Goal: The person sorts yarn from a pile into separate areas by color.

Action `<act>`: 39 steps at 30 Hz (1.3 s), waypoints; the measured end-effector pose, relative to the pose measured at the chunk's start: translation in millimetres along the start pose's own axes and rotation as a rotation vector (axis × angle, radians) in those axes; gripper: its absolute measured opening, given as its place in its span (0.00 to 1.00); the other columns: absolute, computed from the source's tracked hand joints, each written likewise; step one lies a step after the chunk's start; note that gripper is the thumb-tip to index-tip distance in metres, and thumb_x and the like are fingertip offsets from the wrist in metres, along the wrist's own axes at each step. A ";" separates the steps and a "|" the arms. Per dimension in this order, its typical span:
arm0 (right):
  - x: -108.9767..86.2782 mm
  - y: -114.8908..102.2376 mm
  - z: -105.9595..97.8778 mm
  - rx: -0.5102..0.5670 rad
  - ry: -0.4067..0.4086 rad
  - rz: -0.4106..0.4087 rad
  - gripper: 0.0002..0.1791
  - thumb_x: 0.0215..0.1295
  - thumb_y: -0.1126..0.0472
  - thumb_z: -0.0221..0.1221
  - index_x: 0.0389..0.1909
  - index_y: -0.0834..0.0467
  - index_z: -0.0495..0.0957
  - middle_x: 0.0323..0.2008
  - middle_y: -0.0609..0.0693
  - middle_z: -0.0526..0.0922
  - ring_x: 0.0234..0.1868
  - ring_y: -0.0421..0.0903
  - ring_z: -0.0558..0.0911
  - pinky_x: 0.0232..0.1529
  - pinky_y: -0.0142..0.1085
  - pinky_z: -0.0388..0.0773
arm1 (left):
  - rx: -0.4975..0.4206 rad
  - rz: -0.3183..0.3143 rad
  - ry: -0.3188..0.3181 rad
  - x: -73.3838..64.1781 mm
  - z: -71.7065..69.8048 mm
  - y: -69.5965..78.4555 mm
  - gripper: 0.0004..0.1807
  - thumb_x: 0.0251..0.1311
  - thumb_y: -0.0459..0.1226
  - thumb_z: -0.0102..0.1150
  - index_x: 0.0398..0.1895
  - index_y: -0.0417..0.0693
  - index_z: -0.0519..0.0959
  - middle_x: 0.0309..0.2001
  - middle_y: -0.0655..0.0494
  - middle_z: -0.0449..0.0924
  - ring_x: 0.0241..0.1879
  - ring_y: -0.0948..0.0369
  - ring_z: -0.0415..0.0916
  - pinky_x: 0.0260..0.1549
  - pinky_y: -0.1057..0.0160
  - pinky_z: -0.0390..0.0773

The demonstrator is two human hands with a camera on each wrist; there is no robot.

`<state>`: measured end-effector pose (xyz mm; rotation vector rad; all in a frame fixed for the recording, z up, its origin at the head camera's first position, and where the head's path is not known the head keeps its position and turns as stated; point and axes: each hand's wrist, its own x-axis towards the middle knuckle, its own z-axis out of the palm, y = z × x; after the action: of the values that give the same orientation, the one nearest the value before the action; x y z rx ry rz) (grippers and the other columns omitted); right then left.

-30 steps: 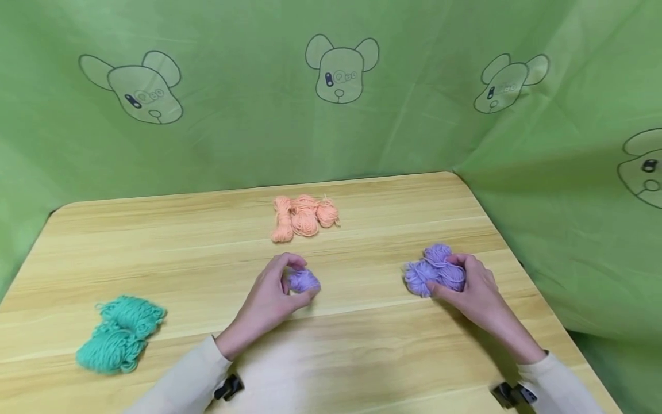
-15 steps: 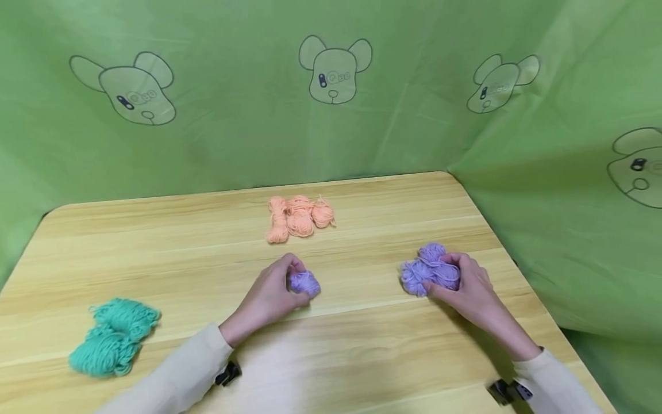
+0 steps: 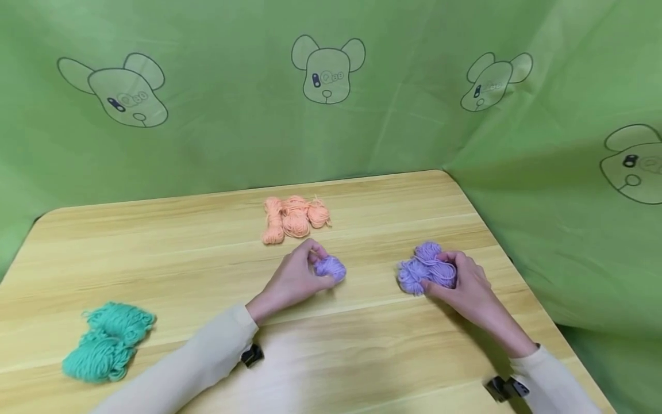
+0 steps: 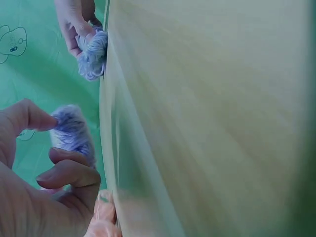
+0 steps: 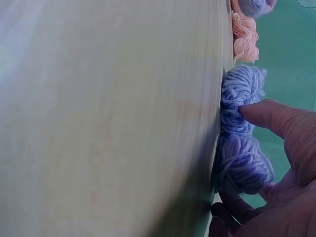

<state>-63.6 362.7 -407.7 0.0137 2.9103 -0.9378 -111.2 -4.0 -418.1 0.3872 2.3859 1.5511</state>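
Between the thumb and fingers of my left hand (image 3: 296,276) is pinched a small purple yarn ball (image 3: 331,268). The left wrist view shows this purple yarn (image 4: 71,129) raised off the table. Over on the right, my right hand (image 3: 468,290) grips a clump of purple yarn skeins (image 3: 421,269) that rests on the table. In the right wrist view the thumb presses against the purple skeins (image 5: 244,163) and the fingers curl beneath their near end.
A row of peach yarn skeins (image 3: 296,218) lies toward the back of the wooden table (image 3: 170,259). Teal yarn skeins (image 3: 108,342) lie at the front left. Green cloth (image 3: 233,132) hangs behind the table and along its right side.
My left hand has lifted the small purple yarn ball and carried it right, toward the other purple skeins. The right hand keeps its grip in place. The head view has shifted slightly.
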 end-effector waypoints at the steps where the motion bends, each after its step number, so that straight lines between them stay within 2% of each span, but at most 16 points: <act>1: 0.1 0.2 -0.4 -0.001 0.003 -0.003 0.45 0.67 0.50 0.75 0.73 0.71 0.65 0.65 0.76 0.72 0.63 0.73 0.69 0.57 0.67 0.68 | -0.009 -0.016 -0.002 1.8 2.7 7.2 0.24 0.56 0.39 0.82 0.50 0.49 0.77 0.45 0.50 0.81 0.41 0.54 0.78 0.42 0.55 0.80; 6: -0.7 1.2 -0.6 -0.003 0.012 -0.012 0.44 0.67 0.51 0.75 0.72 0.71 0.67 0.64 0.74 0.73 0.62 0.71 0.70 0.56 0.63 0.67 | -0.037 0.005 -0.015 18.7 20.4 16.0 0.25 0.56 0.40 0.82 0.52 0.49 0.78 0.45 0.51 0.82 0.40 0.56 0.78 0.39 0.58 0.80; 12: -3.1 0.7 -1.8 0.013 0.017 -0.016 0.42 0.66 0.52 0.76 0.70 0.71 0.67 0.63 0.74 0.74 0.61 0.71 0.71 0.57 0.65 0.70 | -0.050 0.011 -0.033 42.2 45.2 26.5 0.25 0.57 0.42 0.84 0.52 0.50 0.79 0.44 0.53 0.82 0.40 0.57 0.79 0.40 0.58 0.81; 19: -3.5 -0.1 -3.9 0.023 0.017 -0.026 0.42 0.67 0.53 0.76 0.70 0.72 0.67 0.64 0.75 0.73 0.63 0.72 0.71 0.60 0.69 0.70 | -0.007 0.003 -0.048 73.8 71.9 38.8 0.24 0.59 0.44 0.83 0.51 0.51 0.78 0.44 0.55 0.82 0.40 0.58 0.79 0.40 0.60 0.80; 24: -4.4 -1.8 -3.6 0.029 0.004 -0.024 0.42 0.68 0.53 0.75 0.71 0.72 0.66 0.65 0.75 0.73 0.65 0.72 0.70 0.63 0.70 0.69 | 0.035 -0.010 -0.060 88.6 84.7 46.3 0.24 0.58 0.42 0.83 0.49 0.50 0.77 0.45 0.53 0.83 0.40 0.57 0.80 0.40 0.60 0.80; 25: -4.6 -2.0 -3.7 0.028 0.002 -0.025 0.42 0.68 0.53 0.75 0.72 0.72 0.66 0.65 0.75 0.73 0.65 0.72 0.70 0.63 0.71 0.69 | 0.052 -0.001 -0.051 95.4 92.3 39.0 0.25 0.57 0.44 0.84 0.49 0.51 0.77 0.46 0.53 0.84 0.41 0.57 0.80 0.41 0.60 0.80; 31: -6.5 -3.3 -5.0 0.032 -0.004 -0.024 0.42 0.69 0.52 0.74 0.73 0.71 0.66 0.67 0.74 0.72 0.66 0.73 0.68 0.63 0.73 0.67 | 0.059 0.015 -0.057 109.1 108.2 36.5 0.25 0.54 0.45 0.83 0.48 0.50 0.77 0.44 0.54 0.84 0.42 0.57 0.81 0.42 0.58 0.81; 32: -6.7 -3.3 -5.0 0.036 -0.006 -0.024 0.42 0.70 0.52 0.74 0.73 0.71 0.66 0.67 0.74 0.72 0.67 0.73 0.67 0.63 0.73 0.67 | 0.055 0.005 -0.071 106.8 105.6 43.9 0.24 0.55 0.42 0.83 0.47 0.49 0.77 0.43 0.55 0.84 0.41 0.58 0.81 0.41 0.59 0.81; 37: -8.4 -2.4 -6.1 0.057 -0.025 -0.040 0.41 0.71 0.53 0.73 0.73 0.71 0.66 0.69 0.75 0.70 0.69 0.74 0.68 0.67 0.73 0.66 | 0.086 0.002 -0.072 124.5 127.6 27.7 0.26 0.50 0.42 0.84 0.46 0.53 0.76 0.39 0.61 0.83 0.38 0.61 0.79 0.38 0.64 0.79; 39: -11.0 -2.6 -8.7 0.061 -0.043 -0.040 0.42 0.72 0.52 0.72 0.75 0.71 0.65 0.71 0.75 0.69 0.71 0.74 0.68 0.68 0.72 0.65 | 0.082 0.002 -0.078 120.4 130.1 31.3 0.25 0.52 0.42 0.83 0.48 0.53 0.77 0.39 0.62 0.82 0.38 0.62 0.79 0.38 0.65 0.79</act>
<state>-53.4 365.9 -398.2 -0.0597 2.8515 -1.0198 -173.2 162.1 -449.7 0.4592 2.3953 1.4155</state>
